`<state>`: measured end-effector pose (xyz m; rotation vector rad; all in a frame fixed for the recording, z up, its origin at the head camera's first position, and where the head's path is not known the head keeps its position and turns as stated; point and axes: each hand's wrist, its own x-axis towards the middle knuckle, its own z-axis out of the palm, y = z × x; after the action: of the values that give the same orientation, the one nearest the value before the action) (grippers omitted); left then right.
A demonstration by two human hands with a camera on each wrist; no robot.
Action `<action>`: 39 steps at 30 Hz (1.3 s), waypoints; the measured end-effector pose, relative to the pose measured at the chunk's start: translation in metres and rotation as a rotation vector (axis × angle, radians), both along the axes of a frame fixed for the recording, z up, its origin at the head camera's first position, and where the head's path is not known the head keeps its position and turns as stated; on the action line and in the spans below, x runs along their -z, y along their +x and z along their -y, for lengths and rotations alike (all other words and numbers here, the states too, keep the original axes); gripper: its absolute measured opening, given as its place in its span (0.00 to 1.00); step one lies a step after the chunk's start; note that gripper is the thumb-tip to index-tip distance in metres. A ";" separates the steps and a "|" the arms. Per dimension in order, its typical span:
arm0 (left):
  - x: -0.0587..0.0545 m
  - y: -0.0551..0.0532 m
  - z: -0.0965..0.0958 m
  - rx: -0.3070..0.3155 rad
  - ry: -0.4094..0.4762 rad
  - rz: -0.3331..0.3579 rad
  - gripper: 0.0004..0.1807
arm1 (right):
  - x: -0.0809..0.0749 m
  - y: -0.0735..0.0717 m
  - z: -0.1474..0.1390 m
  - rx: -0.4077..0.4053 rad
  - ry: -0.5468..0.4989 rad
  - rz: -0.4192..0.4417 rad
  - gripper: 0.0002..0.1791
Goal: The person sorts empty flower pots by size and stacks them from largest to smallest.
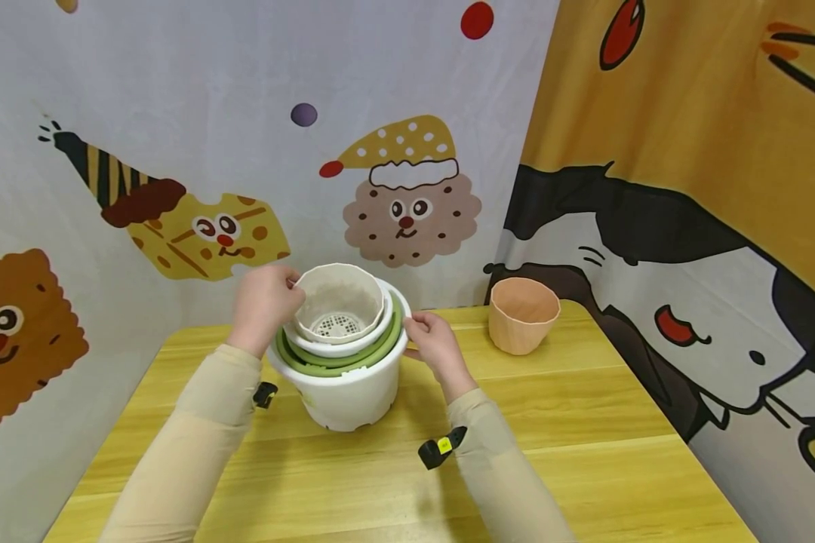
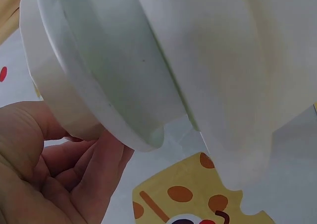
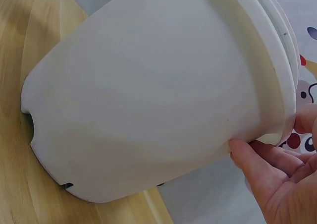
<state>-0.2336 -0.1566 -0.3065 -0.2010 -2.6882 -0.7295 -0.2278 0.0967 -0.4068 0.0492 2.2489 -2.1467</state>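
Note:
Several flowerpots are nested together upright on the table. The outermost is a large white pot (image 1: 349,400) with notches around its base. Inside it show green pot rims (image 1: 326,369), then a smaller white pot (image 1: 339,350), and innermost a cream pot (image 1: 346,290) with drainage holes in its bottom. At the upper left, my left hand (image 1: 266,302) pinches the cream pot's rim; thumb and fingers (image 2: 106,157) show there in the left wrist view. My right hand (image 1: 438,347) grips the large pot's rim from the right, thumb on top and fingers (image 3: 247,157) underneath.
A peach-coloured pot (image 1: 523,320) stands separately at the back right of the wooden table (image 1: 550,452). A cartoon-printed curtain (image 1: 244,75) hangs close behind the table, and another orange one (image 1: 686,136) runs along the right side.

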 end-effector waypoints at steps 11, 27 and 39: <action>-0.001 -0.003 -0.003 0.003 -0.043 0.013 0.13 | -0.002 0.001 0.000 -0.024 0.001 -0.009 0.23; 0.001 -0.007 -0.006 -0.004 -0.137 0.042 0.09 | -0.001 0.002 0.001 -0.001 0.003 -0.003 0.22; 0.002 -0.008 -0.007 -0.009 -0.185 0.095 0.16 | -0.004 0.000 0.000 -0.022 0.012 0.010 0.22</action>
<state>-0.2419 -0.1498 -0.3081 -0.2048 -2.8462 -0.4989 -0.2280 0.0970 -0.4031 0.0350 2.2459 -2.1179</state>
